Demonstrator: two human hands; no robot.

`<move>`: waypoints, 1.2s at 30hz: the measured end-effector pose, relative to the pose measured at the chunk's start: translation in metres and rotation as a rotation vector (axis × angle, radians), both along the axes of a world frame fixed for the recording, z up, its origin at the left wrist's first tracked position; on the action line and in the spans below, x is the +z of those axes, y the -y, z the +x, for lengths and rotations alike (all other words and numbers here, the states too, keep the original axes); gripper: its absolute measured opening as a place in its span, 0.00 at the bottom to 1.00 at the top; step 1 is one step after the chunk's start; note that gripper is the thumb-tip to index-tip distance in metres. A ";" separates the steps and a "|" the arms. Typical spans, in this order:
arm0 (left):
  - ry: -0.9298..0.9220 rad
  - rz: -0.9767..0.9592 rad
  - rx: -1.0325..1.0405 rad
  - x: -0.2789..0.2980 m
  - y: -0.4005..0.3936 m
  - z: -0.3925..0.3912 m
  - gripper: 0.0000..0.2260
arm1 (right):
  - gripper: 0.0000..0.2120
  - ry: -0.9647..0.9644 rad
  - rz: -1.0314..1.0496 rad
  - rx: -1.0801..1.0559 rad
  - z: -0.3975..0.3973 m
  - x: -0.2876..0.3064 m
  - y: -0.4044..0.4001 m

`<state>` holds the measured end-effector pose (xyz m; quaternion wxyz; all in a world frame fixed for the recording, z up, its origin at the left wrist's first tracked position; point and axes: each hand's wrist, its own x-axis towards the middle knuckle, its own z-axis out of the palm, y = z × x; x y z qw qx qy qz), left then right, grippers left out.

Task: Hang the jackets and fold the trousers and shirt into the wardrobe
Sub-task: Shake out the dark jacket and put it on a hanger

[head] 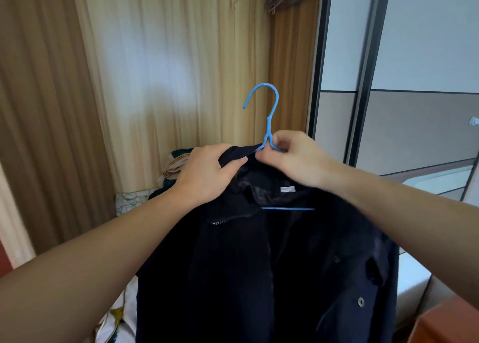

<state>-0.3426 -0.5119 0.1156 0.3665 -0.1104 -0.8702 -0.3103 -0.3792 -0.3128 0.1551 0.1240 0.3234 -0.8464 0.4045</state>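
1. The right hand (290, 158) pinches the blue hanger (270, 119) at the fork below its hook, fingers curled round the plastic.
2. The left hand (207, 174) grips the collar of the dark jacket (259, 265), thumb pressed over a fold of cloth just beside the hanger's neck.
3. The jacket hangs in the air in front of the person, draped over the hanger; the hanger's lower bar shows through the open front. It is not yet in the wardrobe (388, 109), whose sliding doors stand to the right.
4. The left shoulder looks bunched under the hand, so it may not be seated on the hanger arm. If released like this, that side could slide off and tip the hanger.
5. More clothes (176, 166) lie piled by the curtain (129, 83) behind.
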 end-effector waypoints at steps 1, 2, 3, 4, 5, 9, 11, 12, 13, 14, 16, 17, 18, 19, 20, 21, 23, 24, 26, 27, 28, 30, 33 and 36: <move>0.019 -0.004 -0.035 -0.001 0.002 0.002 0.10 | 0.18 0.065 -0.023 0.008 -0.001 0.004 0.002; 0.039 -0.014 -0.074 -0.003 0.005 0.005 0.09 | 0.22 0.078 0.021 -0.007 -0.002 0.006 0.003; 0.056 -0.031 -0.106 -0.005 0.007 0.008 0.09 | 0.24 0.071 0.079 -0.021 -0.003 0.006 0.003; 0.070 -0.055 -0.129 -0.007 0.010 0.011 0.08 | 0.25 0.056 0.129 -0.034 -0.003 0.003 0.002; 0.080 -0.084 -0.145 -0.008 0.013 0.013 0.08 | 0.26 0.047 0.148 -0.049 -0.002 -0.002 0.000; 0.195 -0.218 -0.091 0.000 0.028 0.017 0.09 | 0.27 0.021 0.178 -0.083 -0.002 -0.008 -0.006; 0.281 -0.268 -0.051 0.008 0.036 0.019 0.12 | 0.28 0.011 0.189 -0.067 -0.001 -0.005 -0.008; 0.309 -0.297 -0.029 0.013 0.040 0.019 0.13 | 0.29 0.005 0.192 -0.068 0.000 -0.003 -0.008; 0.325 -0.324 -0.007 0.017 0.043 0.020 0.14 | 0.29 0.003 0.194 -0.072 0.001 -0.001 -0.009; 0.337 -0.351 0.008 0.021 0.046 0.021 0.14 | 0.28 0.005 0.196 -0.074 0.002 0.001 -0.009; 0.358 -0.393 0.016 0.028 0.055 0.023 0.12 | 0.26 0.011 0.201 -0.077 0.003 0.005 -0.012; 0.367 -0.402 0.017 0.029 0.060 0.023 0.10 | 0.25 0.013 0.204 -0.083 0.005 0.006 -0.014; 0.372 -0.409 0.018 0.031 0.065 0.024 0.12 | 0.24 0.016 0.211 -0.088 0.007 0.008 -0.015; 0.373 -0.416 0.018 0.031 0.069 0.024 0.16 | 0.23 0.022 0.218 -0.092 0.009 0.009 -0.015; 0.372 -0.415 0.026 0.030 0.071 0.024 0.18 | 0.22 0.027 0.222 -0.096 0.011 0.009 -0.015; 0.368 -0.402 0.035 0.030 0.071 0.022 0.19 | 0.21 0.028 0.224 -0.102 0.012 0.010 -0.013; 0.382 -0.298 0.043 0.030 0.067 0.018 0.16 | 0.19 0.041 0.219 -0.114 0.013 0.009 -0.008; 0.409 -0.216 0.047 0.031 0.063 0.015 0.13 | 0.19 0.052 0.215 -0.120 0.014 0.008 -0.006; 0.502 -0.121 0.044 0.036 0.056 0.014 0.13 | 0.19 0.080 0.215 -0.118 0.014 0.005 -0.005; 0.569 -0.074 0.024 0.039 0.053 0.014 0.14 | 0.20 0.105 0.210 -0.103 0.013 0.004 -0.006; 0.640 -0.009 -0.011 0.044 0.051 0.015 0.15 | 0.22 0.138 0.200 -0.081 0.014 0.002 -0.008; 0.772 0.137 -0.108 0.051 0.049 0.014 0.17 | 0.25 0.186 0.187 -0.029 0.016 0.002 -0.012; 0.895 0.270 -0.149 0.051 0.048 0.006 0.17 | 0.27 0.196 0.183 0.002 0.020 0.008 -0.018; 1.029 0.158 -0.063 0.044 0.054 0.004 0.12 | 0.24 0.180 0.195 0.018 0.026 0.013 -0.027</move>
